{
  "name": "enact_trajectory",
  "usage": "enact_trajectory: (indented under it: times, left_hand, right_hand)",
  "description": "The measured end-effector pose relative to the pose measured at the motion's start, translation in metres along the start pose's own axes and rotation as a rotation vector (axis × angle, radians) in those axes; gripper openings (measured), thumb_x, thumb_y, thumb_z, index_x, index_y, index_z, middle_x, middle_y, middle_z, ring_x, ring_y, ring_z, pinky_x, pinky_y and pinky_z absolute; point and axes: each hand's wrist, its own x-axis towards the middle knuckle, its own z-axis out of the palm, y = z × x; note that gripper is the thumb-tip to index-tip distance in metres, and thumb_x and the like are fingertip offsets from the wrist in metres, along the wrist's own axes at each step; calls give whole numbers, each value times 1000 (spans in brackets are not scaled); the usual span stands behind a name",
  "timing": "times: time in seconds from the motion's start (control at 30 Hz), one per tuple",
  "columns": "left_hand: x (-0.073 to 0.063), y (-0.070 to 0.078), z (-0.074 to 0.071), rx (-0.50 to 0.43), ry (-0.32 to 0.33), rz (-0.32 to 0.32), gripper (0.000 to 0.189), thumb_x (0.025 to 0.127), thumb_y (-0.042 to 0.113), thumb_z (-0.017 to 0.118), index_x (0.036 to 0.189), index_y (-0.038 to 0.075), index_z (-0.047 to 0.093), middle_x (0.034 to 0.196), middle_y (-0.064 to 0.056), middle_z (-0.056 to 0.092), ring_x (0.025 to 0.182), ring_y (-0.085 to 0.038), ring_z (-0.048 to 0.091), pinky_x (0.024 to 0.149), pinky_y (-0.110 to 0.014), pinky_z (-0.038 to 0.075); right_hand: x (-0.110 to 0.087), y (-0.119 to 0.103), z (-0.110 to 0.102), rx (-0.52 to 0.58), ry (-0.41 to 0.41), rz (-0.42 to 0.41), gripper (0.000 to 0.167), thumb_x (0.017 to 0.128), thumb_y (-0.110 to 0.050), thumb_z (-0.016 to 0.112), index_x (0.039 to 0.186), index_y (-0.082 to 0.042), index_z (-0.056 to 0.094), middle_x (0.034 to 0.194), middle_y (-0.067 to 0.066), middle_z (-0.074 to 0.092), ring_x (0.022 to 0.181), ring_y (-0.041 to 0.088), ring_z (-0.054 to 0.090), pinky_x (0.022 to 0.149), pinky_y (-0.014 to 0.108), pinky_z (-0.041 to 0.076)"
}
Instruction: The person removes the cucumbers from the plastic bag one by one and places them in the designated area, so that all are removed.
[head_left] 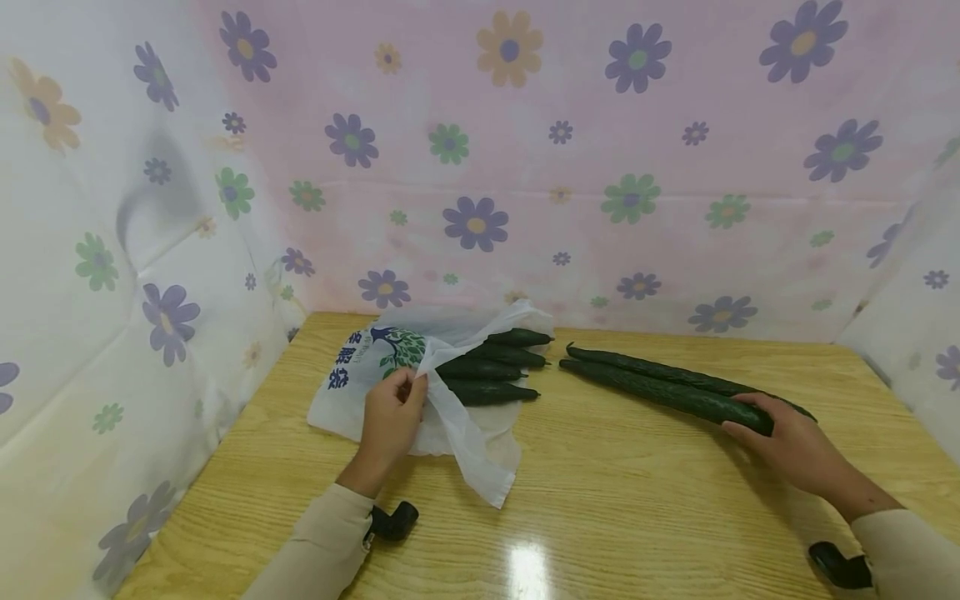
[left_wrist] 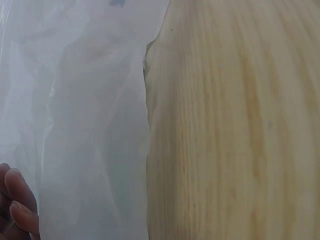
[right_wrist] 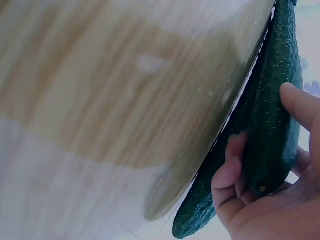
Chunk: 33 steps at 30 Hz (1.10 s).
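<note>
My left hand [head_left: 393, 410] pinches the mouth edge of a white plastic bag [head_left: 352, 417] printed with a tree and dark characters. Several dark green cucumbers [head_left: 491, 392] lie inside it, their stem ends poking out of the opening to the right. My right hand [head_left: 798, 446] grips the near end of a long cucumber [head_left: 667, 398]. A second cucumber [head_left: 637, 362] lies along its far side. In the right wrist view, fingers and thumb curl round the held cucumber [right_wrist: 272, 115], with the other one [right_wrist: 200, 200] beside it. The left wrist view shows mostly bag [left_wrist: 100, 125] and fingertips [left_wrist: 22, 215].
A light wooden table [head_left: 600, 517] carries everything. Flower-patterned cloth [head_left: 525, 167] hangs behind it and along both sides. A black strap piece [head_left: 393, 521] sits at the left wrist, and another [head_left: 840, 567] at the right.
</note>
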Motion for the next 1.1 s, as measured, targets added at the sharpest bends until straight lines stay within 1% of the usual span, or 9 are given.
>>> enact_trajectory:
  times: [0.03,0.07,0.13,0.17,0.37,0.5,0.67,0.93,1.1]
  left_hand:
    - [0,0,0,-1,-1,-1,24,101,19,58,80,8,60,68,-6,55,57,-19,53,53,-25,44]
    - [0,0,0,-1,-1,-3,24,101,19,58,80,8,60,68,-6,55,58,-18,53,53,-25,44]
    - [0,1,0,1,-2,-1,24,101,18,58,80,8,60,68,-6,56,58,-18,53,53,-25,45]
    - [0,1,0,2,-1,0,23,101,18,58,80,8,60,68,-6,56,58,-18,53,53,-25,45]
    - [0,0,0,-3,0,5,23,101,17,58,79,8,60,67,-6,55,56,-17,52,52,-24,44]
    - [0,1,0,-8,0,-1,24,101,17,58,79,8,60,68,-6,55,56,-16,52,52,-24,44]
    - [0,2,0,-9,2,-7,24,101,18,58,79,8,60,69,-6,55,56,-17,53,52,-24,44]
    - [0,1,-1,-11,-4,-9,23,101,17,58,80,7,60,69,-7,55,57,-17,53,52,-24,44]
    - [0,1,0,-12,-4,-1,23,101,17,58,80,7,60,69,-6,55,57,-17,52,52,-23,44]
  right_hand:
    - [1,2,0,-4,6,-7,68,101,-43,56,145,5,39,101,32,63,81,42,62,70,52,50]
    - [3,3,0,-12,18,-18,67,100,-43,57,143,6,41,115,38,57,95,49,59,75,58,49]
    - [5,6,0,-30,35,-35,65,100,-42,59,140,7,44,139,44,39,116,61,45,83,69,43]
    - [6,7,0,-33,38,-36,65,99,-42,59,140,7,45,138,44,38,116,61,45,83,69,43]
    - [8,10,0,-55,47,-49,62,99,-39,60,140,6,45,131,42,43,105,55,54,76,62,47]
    - [9,10,0,-58,59,-65,60,99,-36,62,139,6,46,128,41,46,104,54,54,75,61,47]
    - [11,11,1,-69,57,-59,61,98,-37,63,138,6,47,127,42,45,100,52,57,73,59,48]
    - [13,12,1,-74,74,-27,61,97,-39,64,133,8,49,127,45,41,104,54,49,72,60,47]
    - [14,12,-1,-86,84,-14,61,96,-39,65,132,8,49,125,44,41,101,53,50,71,59,47]
